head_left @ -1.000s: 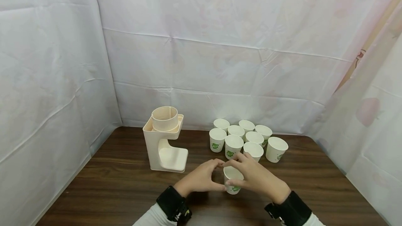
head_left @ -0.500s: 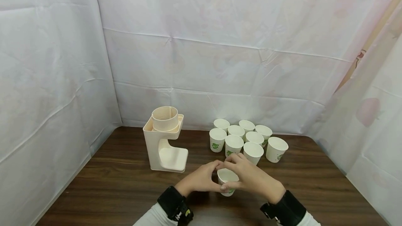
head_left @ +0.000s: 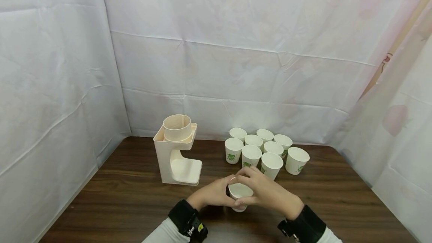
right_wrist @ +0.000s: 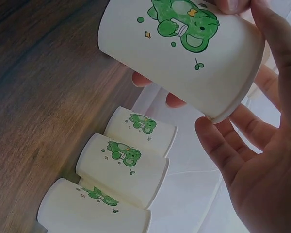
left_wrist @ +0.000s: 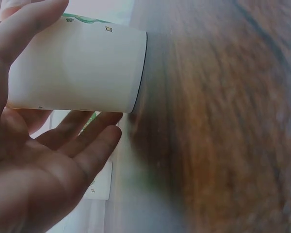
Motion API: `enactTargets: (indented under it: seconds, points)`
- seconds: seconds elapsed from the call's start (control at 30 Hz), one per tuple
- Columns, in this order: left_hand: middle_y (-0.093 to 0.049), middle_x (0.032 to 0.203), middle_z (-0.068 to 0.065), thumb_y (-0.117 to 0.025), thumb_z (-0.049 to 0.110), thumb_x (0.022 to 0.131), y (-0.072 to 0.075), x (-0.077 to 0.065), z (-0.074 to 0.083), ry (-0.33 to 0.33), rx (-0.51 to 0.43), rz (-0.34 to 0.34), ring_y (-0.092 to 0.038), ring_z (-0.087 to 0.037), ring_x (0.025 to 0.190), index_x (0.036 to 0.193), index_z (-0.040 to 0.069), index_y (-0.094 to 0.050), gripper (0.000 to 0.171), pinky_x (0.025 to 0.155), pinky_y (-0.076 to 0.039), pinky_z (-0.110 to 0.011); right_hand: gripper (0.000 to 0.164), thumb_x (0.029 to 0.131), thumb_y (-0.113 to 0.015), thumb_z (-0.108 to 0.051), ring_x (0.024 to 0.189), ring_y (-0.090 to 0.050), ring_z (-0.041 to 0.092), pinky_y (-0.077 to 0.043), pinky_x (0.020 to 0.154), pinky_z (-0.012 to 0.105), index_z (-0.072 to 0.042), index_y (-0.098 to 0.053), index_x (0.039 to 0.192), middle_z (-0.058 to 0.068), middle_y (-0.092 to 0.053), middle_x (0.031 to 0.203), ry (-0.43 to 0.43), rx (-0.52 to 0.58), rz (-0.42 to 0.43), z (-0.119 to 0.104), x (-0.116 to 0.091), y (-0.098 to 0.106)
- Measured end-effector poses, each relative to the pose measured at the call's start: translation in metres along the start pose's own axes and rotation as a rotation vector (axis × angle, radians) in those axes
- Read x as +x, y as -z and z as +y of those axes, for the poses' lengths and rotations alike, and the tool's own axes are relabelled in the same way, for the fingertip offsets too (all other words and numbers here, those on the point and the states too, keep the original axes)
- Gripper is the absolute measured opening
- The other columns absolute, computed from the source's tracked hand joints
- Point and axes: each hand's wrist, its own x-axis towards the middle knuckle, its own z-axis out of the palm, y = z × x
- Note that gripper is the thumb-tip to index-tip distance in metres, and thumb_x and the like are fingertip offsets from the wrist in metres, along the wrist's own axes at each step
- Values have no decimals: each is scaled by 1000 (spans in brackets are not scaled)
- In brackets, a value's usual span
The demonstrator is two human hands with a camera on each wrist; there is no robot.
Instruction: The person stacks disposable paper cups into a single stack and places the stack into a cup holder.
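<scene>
In the head view a white paper cup [head_left: 240, 190] stands upright near the front of the table, ringed by both hands. From the left, my left hand [head_left: 213, 193] curves round it, its thumb lying along the side in the left wrist view, where the cup [left_wrist: 82, 73] has its base close to the wood. My right hand [head_left: 268, 190] holds the cup from the right, thumb in front and fingers behind. The right wrist view shows a green bear print on this cup [right_wrist: 223, 73], with a right fingertip at the rim. The hands partly hide the cup's sides.
Behind the hands, several more white paper cups [head_left: 251, 155] stand grouped, one cup [head_left: 297, 161] at their right edge. A cream plastic stand [head_left: 165, 162] with a round open holder [head_left: 177, 134] on top is left of them. White cloth [head_left: 216, 66] encloses the dark wooden table [head_left: 128, 194].
The cup has shifted left, deeper into the left hand. My right hand has moved left along with it, while the left hand has stayed almost in place.
</scene>
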Motion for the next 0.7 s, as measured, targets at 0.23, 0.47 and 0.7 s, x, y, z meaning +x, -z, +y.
enactTargets:
  seconds: [0.23,0.47,0.7]
  points:
    - [-52,129,4,-77,41,73,0,0,0,-8,-34,16,-50,-21,111,137,36,-36,76,88,-44,-31,49,76,-67,-53,97,-43,9,-48,77,30,-27,-59,116,-8,-53,111,-1,0,14,-2,1,0]
    - [-56,124,-13,-75,28,77,0,0,3,-56,-143,-19,-53,-26,108,135,27,-41,67,86,-46,-29,46,79,-64,-54,101,-44,10,-49,79,32,-29,-58,117,-9,-53,112,-25,-4,5,-3,0,3]
    - [-60,112,2,-80,29,71,-2,-1,2,-14,-163,14,-56,-12,96,125,23,-48,63,80,-48,-30,36,90,-55,-49,104,-45,5,-49,81,34,-25,-60,116,-10,-55,110,-95,-29,19,2,-4,13]
